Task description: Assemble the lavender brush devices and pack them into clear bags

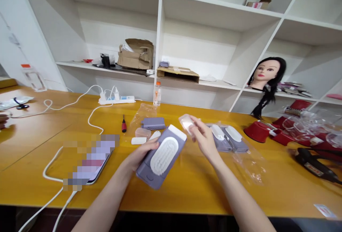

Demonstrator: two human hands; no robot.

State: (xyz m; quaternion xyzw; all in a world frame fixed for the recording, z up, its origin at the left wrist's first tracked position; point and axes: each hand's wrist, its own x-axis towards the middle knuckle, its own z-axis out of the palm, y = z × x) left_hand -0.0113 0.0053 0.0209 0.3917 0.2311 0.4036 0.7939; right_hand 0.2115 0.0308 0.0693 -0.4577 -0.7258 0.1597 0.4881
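My left hand (137,155) grips a purple box-shaped device (160,182) with a ribbed white oval panel on its face and a white top end. It is held tilted above the table. Close to its upper right corner, my right hand (202,136) pinches a small translucent plastic cap (186,122), apart from the device. Behind the device lie a purple block-shaped part (153,123), a pinkish clear cap (142,132) and a short white piece (138,141). Two similar purple devices (237,146) with white ovals rest beyond my right forearm.
A phone (103,159) with charging cables lies at left. Further back are a red-handled screwdriver (124,126), a power strip (128,99) and a bottle (158,96). Clear plastic wrap (252,169), red items (257,131) and a black corded tool (314,164) occupy the right.
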